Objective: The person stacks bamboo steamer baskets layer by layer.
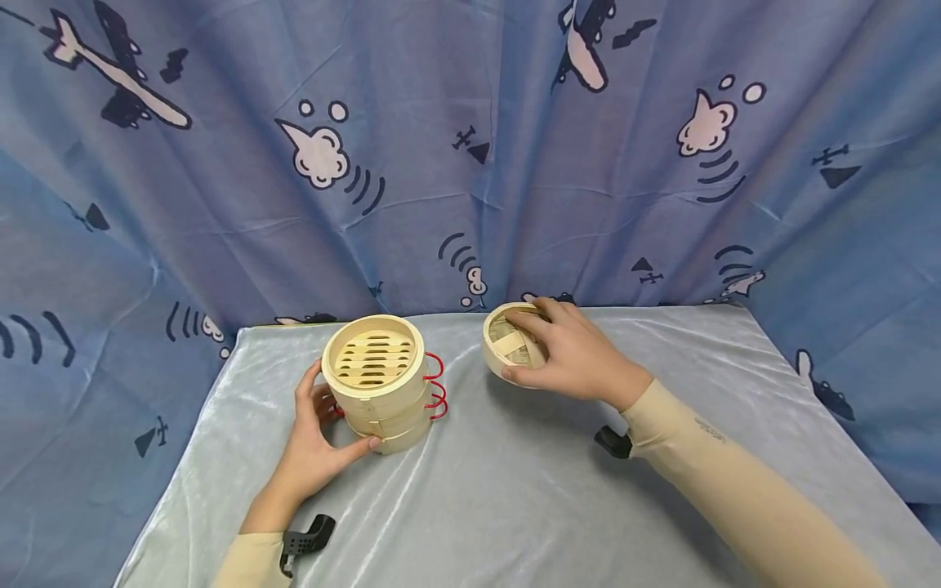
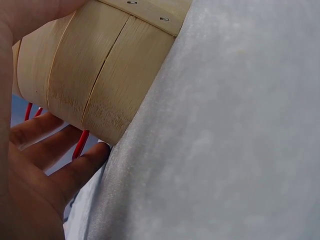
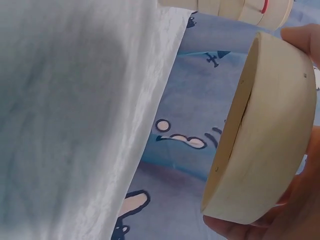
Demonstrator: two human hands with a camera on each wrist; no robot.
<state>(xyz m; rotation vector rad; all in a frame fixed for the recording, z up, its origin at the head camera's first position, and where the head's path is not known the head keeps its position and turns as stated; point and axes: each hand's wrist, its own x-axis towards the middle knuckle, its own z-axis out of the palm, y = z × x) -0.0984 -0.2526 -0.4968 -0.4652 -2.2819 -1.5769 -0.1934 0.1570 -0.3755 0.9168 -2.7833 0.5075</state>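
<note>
A round bamboo steamer (image 1: 390,406) of stacked tiers stands upright at the left of the table, its slatted inside showing at the top. My left hand (image 1: 312,449) grips its lower part, thumb at the front and fingers round the left side. Red loops (image 1: 435,367) stick out from the steamer's sides. To the right, my right hand (image 1: 577,351) holds the woven bamboo lid (image 1: 507,343) by its edges, tilted and raised off the table. In the right wrist view the lid's plain side wall (image 3: 275,130) shows, its open underside facing the cloth.
A pale grey velvety cloth (image 1: 515,498) covers the table. Behind it hangs a blue curtain (image 1: 412,237) printed with planes and clouds, close to the table's back edge. Black wrist straps (image 1: 309,535) are on both arms.
</note>
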